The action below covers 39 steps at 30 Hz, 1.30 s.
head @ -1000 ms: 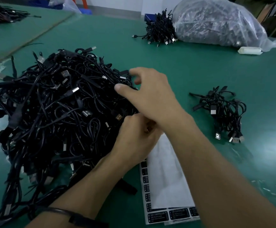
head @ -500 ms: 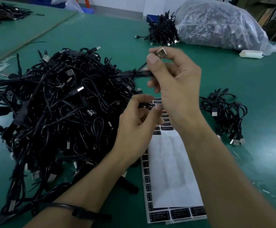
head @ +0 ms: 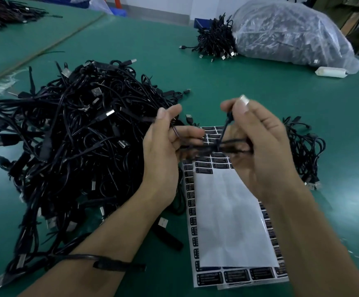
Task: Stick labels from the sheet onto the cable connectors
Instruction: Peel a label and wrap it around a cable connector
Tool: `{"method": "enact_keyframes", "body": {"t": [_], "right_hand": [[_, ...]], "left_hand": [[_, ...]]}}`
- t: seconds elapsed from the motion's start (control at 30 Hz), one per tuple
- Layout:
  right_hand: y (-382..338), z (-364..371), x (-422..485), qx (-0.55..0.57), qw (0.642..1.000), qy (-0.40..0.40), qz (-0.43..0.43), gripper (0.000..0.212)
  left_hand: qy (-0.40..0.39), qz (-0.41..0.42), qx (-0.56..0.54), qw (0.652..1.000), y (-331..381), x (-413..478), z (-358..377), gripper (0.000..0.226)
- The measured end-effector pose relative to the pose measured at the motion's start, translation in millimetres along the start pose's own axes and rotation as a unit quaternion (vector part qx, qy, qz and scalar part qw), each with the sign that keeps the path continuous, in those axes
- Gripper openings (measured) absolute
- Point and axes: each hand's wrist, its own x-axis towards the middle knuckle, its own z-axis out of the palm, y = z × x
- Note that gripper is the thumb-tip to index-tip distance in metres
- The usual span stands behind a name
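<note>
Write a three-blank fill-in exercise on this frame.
1. The left hand and right hand grip one black cable above the label sheet, which lies on a ____ table.
2. The big cable pile lies ____ of the label sheet.
3. The right hand pinches the cable's metal ____.
Missing words: green; left; connector.

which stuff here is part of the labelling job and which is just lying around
In the job:
left hand and right hand, both gripping one cable
label sheet
big cable pile

Lying about, probably:
plastic bag
cable bundle beside it
white block
</note>
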Motion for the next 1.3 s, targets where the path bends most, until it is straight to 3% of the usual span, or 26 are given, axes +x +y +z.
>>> {"method": "enact_keyframes", "body": {"t": [0.1,0.27,0.4,0.5,0.6,0.73,0.97,1.17,1.3], "right_hand": [[3,-17,-14,-0.079,0.991,-0.035,0.098,0.018],[-1,-29,-24,-0.154,0.962,-0.104,0.202,0.021],[8,-19,-17,-0.143,0.973,-0.062,0.168,0.027],[16,-20,-13,-0.098,0.987,0.004,0.129,0.021],[21,-25,-16,-0.073,0.99,0.005,0.119,0.017],[21,-29,-20,-0.075,0.992,-0.002,0.101,0.013],[22,-28,-25,-0.092,0.992,0.015,0.089,0.013],[22,-26,-26,-0.106,0.99,0.031,0.083,0.013],[23,-26,-27,-0.128,0.988,0.042,0.076,0.013]], "left_hand": [[0.032,0.04,0.04,0.998,-2,0,-1,0.033],[-0.001,0.064,0.061,0.996,-2,0,-4,0.052],[-0.032,0.012,-0.005,0.999,1,4,-4,0.043],[-0.028,0.025,0.038,0.999,-4,4,-3,0.04],[-0.027,0.039,0.07,0.996,-7,2,-2,0.039],[-0.076,0.002,0.075,0.994,-3,2,0,0.005],[-0.076,-0.007,0.104,0.992,-3,-3,4,0.025],[-0.087,-0.002,0.103,0.991,-2,-4,5,0.016],[-0.116,0.013,0.103,0.988,-3,-4,3,0.05]]}}
